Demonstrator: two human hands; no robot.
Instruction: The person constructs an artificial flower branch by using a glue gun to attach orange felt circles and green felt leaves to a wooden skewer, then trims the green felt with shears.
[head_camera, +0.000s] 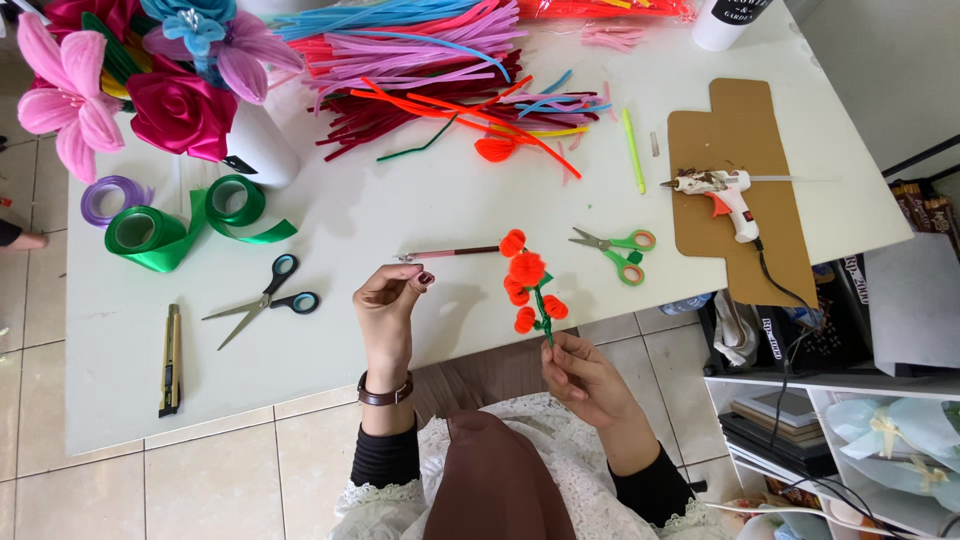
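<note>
My right hand (585, 378) pinches the green stem of a small pipe-cleaner flower sprig (527, 283) with several orange blossoms, holding it upright over the white table's (420, 215) near edge. My left hand (388, 305) is raised beside it, fingers curled together with nothing seen in them; a brown watch sits on that wrist. A thin pink-and-dark stick (450, 254) lies on the table just beyond the left hand. Green-handled scissors (615, 248) lie right of the sprig.
A pile of coloured pipe cleaners (430, 60) covers the far middle. Ribbon flowers in a white vase (150, 90), green ribbon rolls (190, 225), black-blue scissors (265, 300) and a box cutter (171, 360) lie left. A glue gun (720, 195) rests on cardboard (745, 150) right.
</note>
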